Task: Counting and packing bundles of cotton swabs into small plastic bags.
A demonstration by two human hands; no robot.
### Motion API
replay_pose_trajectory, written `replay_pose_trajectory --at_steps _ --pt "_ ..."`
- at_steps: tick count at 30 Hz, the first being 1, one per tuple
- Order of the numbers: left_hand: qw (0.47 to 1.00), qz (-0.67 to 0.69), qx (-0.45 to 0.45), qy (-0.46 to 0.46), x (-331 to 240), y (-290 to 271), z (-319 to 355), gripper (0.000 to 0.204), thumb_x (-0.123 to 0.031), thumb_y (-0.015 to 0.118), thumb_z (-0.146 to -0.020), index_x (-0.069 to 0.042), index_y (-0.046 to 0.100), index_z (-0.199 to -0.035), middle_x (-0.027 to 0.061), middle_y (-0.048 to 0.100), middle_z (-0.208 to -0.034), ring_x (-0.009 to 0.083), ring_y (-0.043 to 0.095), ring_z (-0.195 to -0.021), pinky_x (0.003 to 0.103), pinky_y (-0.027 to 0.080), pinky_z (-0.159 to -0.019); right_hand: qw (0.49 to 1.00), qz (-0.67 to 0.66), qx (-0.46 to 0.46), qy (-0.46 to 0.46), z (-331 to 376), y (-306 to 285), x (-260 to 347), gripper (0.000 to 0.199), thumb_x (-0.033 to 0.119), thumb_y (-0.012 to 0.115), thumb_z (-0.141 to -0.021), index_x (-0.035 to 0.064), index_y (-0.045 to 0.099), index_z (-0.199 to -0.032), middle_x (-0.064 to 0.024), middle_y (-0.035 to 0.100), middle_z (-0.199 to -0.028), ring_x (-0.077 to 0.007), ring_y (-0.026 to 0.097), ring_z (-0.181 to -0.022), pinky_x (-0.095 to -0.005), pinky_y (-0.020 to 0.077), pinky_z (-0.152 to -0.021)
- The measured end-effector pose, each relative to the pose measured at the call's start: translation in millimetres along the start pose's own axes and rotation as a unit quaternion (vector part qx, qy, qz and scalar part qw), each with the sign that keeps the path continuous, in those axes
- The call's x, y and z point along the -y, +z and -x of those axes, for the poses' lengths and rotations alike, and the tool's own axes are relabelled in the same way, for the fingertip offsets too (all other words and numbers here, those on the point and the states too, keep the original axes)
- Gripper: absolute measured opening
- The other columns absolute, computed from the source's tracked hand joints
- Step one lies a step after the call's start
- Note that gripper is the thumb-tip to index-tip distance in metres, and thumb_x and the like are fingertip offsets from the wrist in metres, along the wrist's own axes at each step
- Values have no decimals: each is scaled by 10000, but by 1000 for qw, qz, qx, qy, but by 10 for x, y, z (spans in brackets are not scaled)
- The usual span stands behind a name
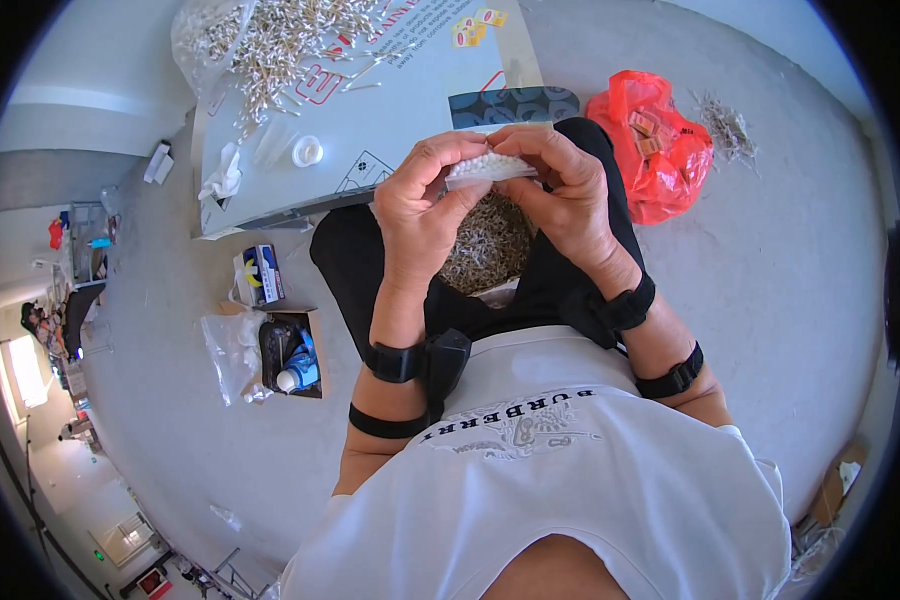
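Note:
My left hand [417, 200] and my right hand [568, 192] both pinch a small clear packet of cotton swabs [490, 168] over my lap. White swab tips are bunched along its upper side. The fingers of both hands curl round its two ends, thumbs below. Under the packet, between my knees, sits a container filled with loose cotton swabs [485, 245]; my hands hide part of it. A large heap of cotton swabs [280, 60] spills from a clear plastic bag [195, 35] on the table ahead.
On the printed table board [410, 110] stand a round white tub [307, 152] and a crumpled tissue [225, 172]. A red plastic bag [670, 185] holding small packets lies at the right, near scattered swabs [727, 128]. Left on the floor is a cardboard box [316, 350] with a blue bottle.

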State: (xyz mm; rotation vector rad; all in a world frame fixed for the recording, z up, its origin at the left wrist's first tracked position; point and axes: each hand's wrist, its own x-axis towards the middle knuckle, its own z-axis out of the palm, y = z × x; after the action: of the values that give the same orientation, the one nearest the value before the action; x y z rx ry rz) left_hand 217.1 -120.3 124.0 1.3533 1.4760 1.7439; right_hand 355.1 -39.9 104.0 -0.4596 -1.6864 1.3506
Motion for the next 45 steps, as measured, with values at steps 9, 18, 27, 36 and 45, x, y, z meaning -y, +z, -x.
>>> replay_pose_trajectory --at_steps 9,18,27,36,45 --pt "971 152 -25 -184 474 40 -188 226 42 575 -833 90 664 -1035 152 687 -965 177 667 -843 265 535 -795 971 -167 -20 172 -137 -32 -459 227 -16 656 -851 -29 611 -1073 -79 676 -914 -114 663 -797 -226 548 -694" --pt "935 230 -63 -263 1029 113 -364 185 37 590 -809 95 676 -963 163 689 -891 200 682 -770 297 580 -734 949 -167 -43 263 -282 -71 -950 176 48 623 -885 -26 628 -1045 -83 682 -907 -123 672 -775 -229 550 -689" --pt "936 201 -67 -282 1164 163 -380 121 59 586 -781 73 674 -863 124 680 -811 167 660 -700 283 576 -662 960 -116 -45 252 -249 -76 -1087 150 55 639 -878 6 653 -1018 -45 680 -894 -98 664 -763 -219 542 -663" --pt "946 165 -75 -269 1121 197 -466 159 87 516 -735 96 661 -800 126 662 -739 180 652 -628 308 587 -597 973 -1 -61 222 -351 -10 -1024 96 32 647 -788 0 677 -874 -9 650 -732 -55 591 -611 -199 478 -534" --pt "938 195 -61 -280 1129 156 -463 164 89 505 -744 104 661 -796 137 663 -755 185 661 -647 313 592 -610 939 -86 -75 326 -422 -50 -1001 69 19 643 -780 -5 684 -830 -11 637 -709 -61 577 -578 -202 474 -509"
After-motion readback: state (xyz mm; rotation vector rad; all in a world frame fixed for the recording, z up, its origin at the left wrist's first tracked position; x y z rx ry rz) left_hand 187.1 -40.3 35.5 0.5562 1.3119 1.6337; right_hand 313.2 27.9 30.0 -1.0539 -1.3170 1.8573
